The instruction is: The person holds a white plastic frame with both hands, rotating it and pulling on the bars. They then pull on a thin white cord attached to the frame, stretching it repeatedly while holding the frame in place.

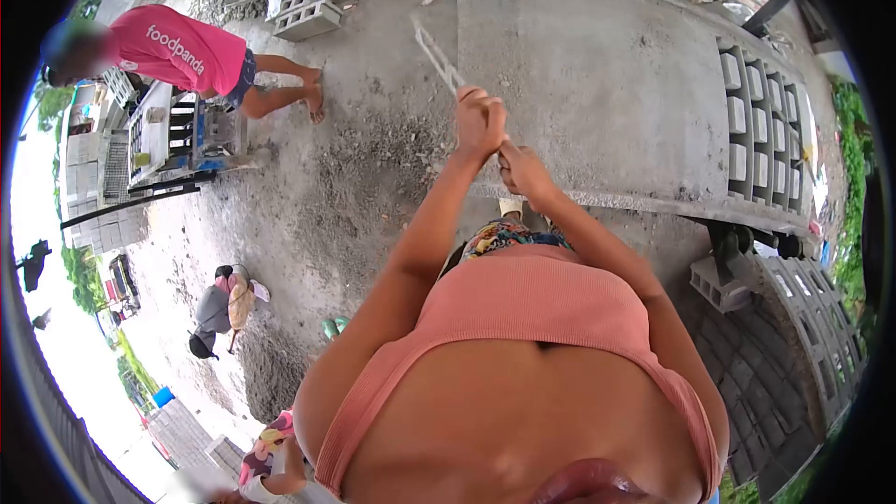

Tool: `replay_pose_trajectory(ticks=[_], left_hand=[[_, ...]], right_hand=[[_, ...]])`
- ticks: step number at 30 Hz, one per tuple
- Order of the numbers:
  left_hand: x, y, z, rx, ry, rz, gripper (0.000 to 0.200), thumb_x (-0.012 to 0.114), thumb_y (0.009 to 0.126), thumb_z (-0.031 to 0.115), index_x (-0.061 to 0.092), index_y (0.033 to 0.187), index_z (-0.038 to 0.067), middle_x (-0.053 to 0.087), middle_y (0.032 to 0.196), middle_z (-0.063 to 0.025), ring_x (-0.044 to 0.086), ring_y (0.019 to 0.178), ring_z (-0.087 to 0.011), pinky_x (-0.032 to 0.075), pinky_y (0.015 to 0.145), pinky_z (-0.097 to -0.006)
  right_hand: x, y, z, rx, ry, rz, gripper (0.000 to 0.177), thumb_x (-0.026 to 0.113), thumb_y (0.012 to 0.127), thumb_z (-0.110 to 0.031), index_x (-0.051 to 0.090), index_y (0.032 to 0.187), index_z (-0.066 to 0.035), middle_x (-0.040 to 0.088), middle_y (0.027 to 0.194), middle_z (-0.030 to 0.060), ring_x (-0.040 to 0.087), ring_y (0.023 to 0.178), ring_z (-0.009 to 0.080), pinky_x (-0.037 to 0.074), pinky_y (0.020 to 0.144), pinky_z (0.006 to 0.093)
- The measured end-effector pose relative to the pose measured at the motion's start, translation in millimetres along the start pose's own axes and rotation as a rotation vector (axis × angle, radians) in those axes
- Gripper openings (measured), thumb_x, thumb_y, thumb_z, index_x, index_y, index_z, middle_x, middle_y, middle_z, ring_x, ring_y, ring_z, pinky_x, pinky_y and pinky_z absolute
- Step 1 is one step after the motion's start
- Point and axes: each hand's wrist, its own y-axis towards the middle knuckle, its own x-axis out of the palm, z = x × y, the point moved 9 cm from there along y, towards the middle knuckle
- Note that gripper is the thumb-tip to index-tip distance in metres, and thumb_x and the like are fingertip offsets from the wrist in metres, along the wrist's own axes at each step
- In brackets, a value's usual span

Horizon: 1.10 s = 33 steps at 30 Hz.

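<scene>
My left hand (481, 123) is closed round a long, pale, stick-like tool (437, 54). Its far part looks blurred and points up and to the left over the concrete ground. Just below and to the right, my right hand (523, 168) is also closed on the tool, close to my left hand. What the far end is cannot be made out. Both hands are near the left edge of a raised grey concrete slab (597, 84).
Hollow blocks (765, 126) stand in rows on the slab's right part. A person in a pink shirt (182, 51) stands at upper left by a metal frame (168, 135). Another person (222, 308) bends near a gravel heap (271, 373); a third (271, 457) is at lower left.
</scene>
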Motion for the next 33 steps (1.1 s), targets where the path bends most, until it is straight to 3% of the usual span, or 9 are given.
replay_pose_trajectory(ticks=[9,12,17,19,22,25,28,30,33], left_hand=[[58,70,128,0.383,-0.435,-0.072,0.032,0.046,0.078,0.016,0.036,0.049,0.006,0.034,0.048,-0.0061,0.037,0.051,-0.0234,0.037,0.075,-0.0355],[112,59,51,0.086,-0.349,-0.188,0.034,0.049,0.078,0.015,0.041,0.046,0.005,0.039,0.048,-0.0092,0.041,0.054,-0.0271,0.038,0.080,-0.0358],[66,114,97,0.252,-0.398,-0.043,0.038,0.049,0.079,0.017,0.038,0.044,0.006,0.040,0.047,-0.0058,0.042,0.054,-0.0259,0.040,0.076,-0.0369],[31,128,153,0.444,-0.372,0.039,0.036,0.048,0.079,0.017,0.039,0.046,0.006,0.039,0.048,-0.0049,0.039,0.052,-0.0246,0.040,0.076,-0.0363],[30,102,165,0.680,-0.310,0.113,0.038,0.048,0.082,0.022,0.041,0.047,0.008,0.041,0.049,-0.0036,0.039,0.052,-0.0231,0.041,0.079,-0.0375],[143,75,10,-0.107,-0.250,-0.390,0.048,0.045,0.088,0.031,0.046,0.047,0.006,0.047,0.052,-0.0044,0.048,0.058,-0.0213,0.038,0.092,-0.0389],[83,93,57,0.184,-0.214,0.064,0.049,0.044,0.089,0.030,0.048,0.046,0.007,0.052,0.060,-0.0047,0.051,0.063,-0.0209,0.035,0.096,-0.0413],[65,93,88,0.232,-0.133,0.034,0.045,0.046,0.088,0.033,0.052,0.051,0.008,0.058,0.075,-0.0033,0.055,0.075,-0.0198,0.032,0.099,-0.0430],[38,100,132,0.435,-0.006,0.037,0.039,0.049,0.085,0.036,0.056,0.056,0.012,0.061,0.089,0.0002,0.057,0.090,-0.0182,0.025,0.102,-0.0444]], right_hand=[[-71,-71,-55,-0.558,0.017,0.339,0.043,0.035,0.095,-0.042,0.033,0.062,-0.015,0.024,0.050,-0.0074,0.019,0.037,0.0052,0.014,0.035,0.0235],[-98,-23,-40,-0.212,0.049,0.453,0.042,0.036,0.095,-0.042,0.033,0.062,-0.015,0.023,0.051,-0.0075,0.019,0.038,0.0054,0.014,0.036,0.0237],[-70,-65,-85,-0.271,0.029,0.449,0.046,0.033,0.095,-0.046,0.035,0.063,-0.013,0.026,0.050,-0.0072,0.023,0.041,0.0046,0.017,0.038,0.0245],[-58,-90,-138,-0.809,-0.358,0.420,0.047,0.031,0.096,-0.045,0.040,0.067,-0.010,0.029,0.050,-0.0070,0.024,0.042,0.0035,0.018,0.039,0.0235],[-62,-91,-142,-1.090,-0.355,0.510,0.049,0.027,0.097,-0.045,0.042,0.068,-0.009,0.031,0.050,-0.0069,0.025,0.044,0.0026,0.019,0.040,0.0230],[-113,-4,-85,-0.477,-0.249,0.447,0.039,0.034,0.096,-0.039,0.040,0.070,-0.012,0.030,0.054,-0.0060,0.024,0.044,0.0037,0.017,0.041,0.0234],[-101,-5,-87,-0.259,-0.034,0.452,0.037,0.037,0.095,-0.037,0.041,0.069,-0.012,0.030,0.053,-0.0060,0.024,0.043,0.0039,0.017,0.040,0.0239],[-91,-28,-74,-0.189,0.070,0.431,0.036,0.039,0.095,-0.037,0.041,0.068,-0.012,0.031,0.053,-0.0061,0.024,0.043,0.0040,0.016,0.040,0.0241],[-82,-65,-123,-0.698,-0.189,0.464,0.029,0.040,0.094,-0.031,0.049,0.078,-0.009,0.041,0.060,-0.0039,0.032,0.048,0.0039,0.021,0.042,0.0237]])
